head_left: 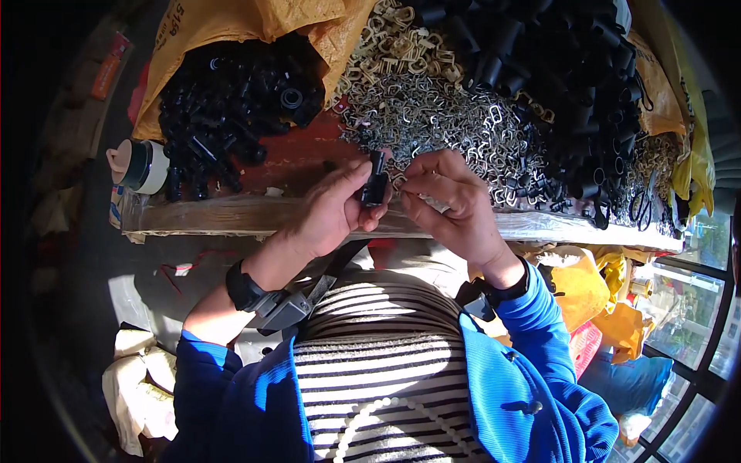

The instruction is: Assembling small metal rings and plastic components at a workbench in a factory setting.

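My left hand (340,199) is closed round a black plastic tube-like part (375,182), held upright over the front edge of the table. Just to its right my right hand (451,193) is pinched, thumb and forefinger almost touching the black part. What sits between those fingertips is too small to make out. Behind both hands spreads a heap of small silvery metal clips (432,116), with larger cream-coloured clips (397,46) at its back. A pile of black plastic fittings (224,116) spills from an orange woven sack (255,19) on the left.
Black tube pieces (505,50) are heaped at the back right. A white cup-like container with a dark band (154,167) stands at the table's left corner. Plastic film covers the table's front edge (193,218). Yellow bags (583,289) lie below on the right, beside a window (691,297).
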A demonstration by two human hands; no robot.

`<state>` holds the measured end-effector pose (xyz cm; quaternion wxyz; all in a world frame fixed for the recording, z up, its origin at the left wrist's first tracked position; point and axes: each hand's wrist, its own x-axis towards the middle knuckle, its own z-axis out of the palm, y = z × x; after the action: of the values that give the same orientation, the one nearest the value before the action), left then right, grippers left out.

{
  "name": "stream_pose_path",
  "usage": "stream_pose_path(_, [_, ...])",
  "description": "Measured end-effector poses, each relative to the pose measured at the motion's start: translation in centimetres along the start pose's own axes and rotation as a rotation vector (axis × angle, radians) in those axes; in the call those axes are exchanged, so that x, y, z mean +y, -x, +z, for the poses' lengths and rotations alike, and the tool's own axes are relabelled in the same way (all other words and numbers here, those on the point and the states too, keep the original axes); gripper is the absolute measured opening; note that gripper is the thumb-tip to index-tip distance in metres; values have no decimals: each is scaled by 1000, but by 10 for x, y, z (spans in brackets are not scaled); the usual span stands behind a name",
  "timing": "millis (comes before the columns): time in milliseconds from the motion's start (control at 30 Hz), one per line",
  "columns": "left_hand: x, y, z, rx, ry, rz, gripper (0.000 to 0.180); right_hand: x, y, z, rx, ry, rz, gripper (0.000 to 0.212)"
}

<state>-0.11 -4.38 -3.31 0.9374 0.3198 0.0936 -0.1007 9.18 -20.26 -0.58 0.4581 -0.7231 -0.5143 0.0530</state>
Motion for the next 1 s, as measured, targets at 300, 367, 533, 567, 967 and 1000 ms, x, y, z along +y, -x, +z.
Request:
stream_pose_path(300, [-13, 4, -15, 44, -144, -29, 30, -7, -1, 10, 18, 184, -109, 14])
stream_pose_path(367, [-14, 7, -10, 97, -107, -51, 28, -7, 0, 14, 2, 224, -138, 14])
stream_pose_path(533, [-16, 11, -11, 40, -122, -67, 27, -9, 2, 20, -23, 228, -124, 13])
stream_pose_path(567, [-16, 12, -11, 41, -118, -70, 27, -8, 3, 21, -26, 227, -120, 13])
stream_pose_path(967, [-7, 6, -5, 1, -347, -88, 30, -2, -1, 22, -7, 307, -65, 10])
stream_pose_path(1000, [-8, 10, -6, -3, -317, -116, 31, -7, -1, 21, -19, 306, -48, 11])
